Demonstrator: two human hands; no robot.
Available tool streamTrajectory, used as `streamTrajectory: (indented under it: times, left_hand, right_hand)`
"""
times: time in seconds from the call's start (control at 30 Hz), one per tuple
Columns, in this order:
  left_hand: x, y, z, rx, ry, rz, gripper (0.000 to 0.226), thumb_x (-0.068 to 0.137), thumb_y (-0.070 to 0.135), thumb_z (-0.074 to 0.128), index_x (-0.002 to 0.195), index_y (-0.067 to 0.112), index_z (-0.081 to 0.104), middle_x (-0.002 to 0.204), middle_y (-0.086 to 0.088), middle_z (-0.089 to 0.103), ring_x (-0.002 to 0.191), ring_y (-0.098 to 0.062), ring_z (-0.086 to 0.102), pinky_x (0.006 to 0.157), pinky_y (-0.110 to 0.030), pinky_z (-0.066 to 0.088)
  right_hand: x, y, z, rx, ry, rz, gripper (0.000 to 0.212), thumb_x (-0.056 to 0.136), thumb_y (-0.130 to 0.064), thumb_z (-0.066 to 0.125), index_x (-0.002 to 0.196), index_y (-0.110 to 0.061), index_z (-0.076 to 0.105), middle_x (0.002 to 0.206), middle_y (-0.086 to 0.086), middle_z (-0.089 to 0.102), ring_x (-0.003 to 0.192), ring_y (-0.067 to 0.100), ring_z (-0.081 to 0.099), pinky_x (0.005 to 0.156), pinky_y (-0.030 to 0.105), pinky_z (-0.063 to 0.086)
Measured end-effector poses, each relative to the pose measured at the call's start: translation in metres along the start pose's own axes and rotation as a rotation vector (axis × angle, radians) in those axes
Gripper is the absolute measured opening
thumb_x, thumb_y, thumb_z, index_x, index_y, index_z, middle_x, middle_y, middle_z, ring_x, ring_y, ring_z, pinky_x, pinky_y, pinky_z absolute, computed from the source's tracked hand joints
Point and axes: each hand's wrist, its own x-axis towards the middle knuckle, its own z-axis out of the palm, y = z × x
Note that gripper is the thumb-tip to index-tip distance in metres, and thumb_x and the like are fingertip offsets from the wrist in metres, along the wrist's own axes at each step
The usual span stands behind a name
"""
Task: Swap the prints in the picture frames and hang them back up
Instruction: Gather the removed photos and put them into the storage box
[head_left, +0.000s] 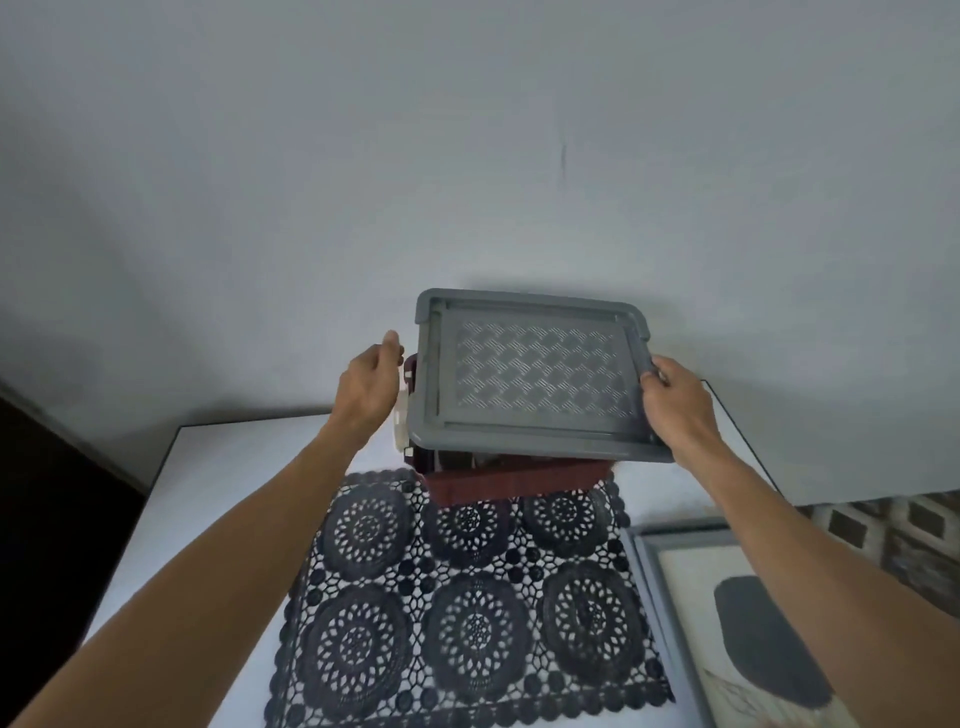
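The right grip (680, 410) held the right edge of the grey lid (540, 374), with its fingers curled over the rim. The left grip (369, 387) was just beside the lid's left edge, near a white latch (401, 421). I could not tell if it held anything. The lid sat tilted over a dark red box (519, 483) at the far edge of the desk (234, 493). A black lace mat (467, 597) lay in the middle. The picture frame (654, 566), with its print (753, 623) inside, lay flat at the near right corner, well apart from both grips. To do this step well, I think both sides of the lid should move together and stay level. The lid should also stay away from the frame.
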Motion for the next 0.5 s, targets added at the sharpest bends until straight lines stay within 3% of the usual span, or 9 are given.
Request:
streamTrajectory:
  times: [0.1,0.17,0.23,0.3,0.33,0.4,0.47,0.5]
  left_hand:
    - [0.012,0.002,0.014,0.087,-0.076,0.063,0.059,0.098,0.065,0.021,0.111,0.02,0.056,0.117,0.004,0.056,0.107,-0.016,0.049,0.098,-0.034,0.038]
    - [0.023,0.001,0.023,0.06,-0.087,0.077,0.078,0.092,0.076,0.018,0.123,0.017,0.058,0.126,0.002,0.06,0.113,-0.018,0.054,0.105,-0.039,0.039]
    - [0.033,-0.002,0.03,0.047,-0.096,0.098,0.079,0.092,0.076,0.015,0.104,0.013,0.06,0.098,-0.004,0.064,0.092,-0.021,0.059,0.091,-0.042,0.046]
    - [0.039,-0.003,0.036,0.034,-0.116,0.1,0.071,0.097,0.069,0.014,0.088,0.014,0.058,0.075,0.008,0.057,0.072,-0.01,0.054,0.076,-0.035,0.044]
    - [0.041,-0.003,0.038,0.027,-0.129,0.072,0.073,0.095,0.072,0.014,0.095,0.019,0.063,0.081,0.01,0.061,0.078,-0.007,0.058,0.08,-0.033,0.045]
    - [0.043,-0.004,0.04,0.03,-0.154,-0.009,0.088,0.081,0.088,0.012,0.116,0.027,0.065,0.11,0.004,0.066,0.106,-0.016,0.06,0.102,-0.043,0.042]
    - [0.047,-0.007,0.038,0.157,-0.145,-0.101,0.101,0.078,0.091,0.008,0.111,0.015,0.065,0.112,-0.003,0.062,0.11,-0.025,0.053,0.111,-0.049,0.032]
    - [0.048,-0.008,0.038,0.254,-0.131,-0.126,0.094,0.083,0.086,0.006,0.102,0.013,0.062,0.108,-0.004,0.056,0.108,-0.026,0.046,0.111,-0.048,0.028]
  right_hand:
    - [0.017,0.009,0.006,0.011,-0.024,0.027,0.032,0.101,-0.018,0.039,0.124,-0.022,0.061,0.093,-0.002,0.062,0.072,0.007,0.055,0.052,0.024,0.04]
    - [0.024,0.014,0.011,0.024,-0.044,0.031,0.034,0.102,-0.017,0.039,0.126,-0.021,0.061,0.088,-0.007,0.059,0.072,0.001,0.051,0.055,0.022,0.04]
    - [0.03,0.017,0.016,0.015,-0.056,0.021,0.034,0.102,-0.016,0.039,0.127,-0.02,0.061,0.09,-0.005,0.058,0.07,-0.001,0.048,0.056,0.019,0.039]
    - [0.033,0.018,0.02,0.013,-0.056,0.017,0.033,0.102,-0.015,0.039,0.127,-0.02,0.06,0.091,-0.005,0.056,0.068,-0.003,0.046,0.055,0.017,0.037]
    - [0.035,0.02,0.022,0.013,-0.055,0.014,0.033,0.102,-0.015,0.039,0.127,-0.02,0.06,0.089,-0.007,0.055,0.067,-0.003,0.046,0.055,0.017,0.038]
    - [0.038,0.021,0.026,0.016,-0.063,0.015,0.033,0.101,-0.015,0.039,0.125,-0.021,0.061,0.087,-0.011,0.055,0.068,-0.002,0.047,0.057,0.017,0.04]
    - [0.041,0.021,0.031,0.028,-0.083,0.024,0.033,0.101,-0.015,0.039,0.123,-0.023,0.062,0.092,-0.007,0.058,0.07,-0.001,0.048,0.057,0.019,0.04]
    - [0.041,0.021,0.032,0.023,-0.094,0.026,0.033,0.1,-0.015,0.039,0.123,-0.024,0.062,0.095,-0.006,0.059,0.071,0.001,0.049,0.057,0.02,0.04]
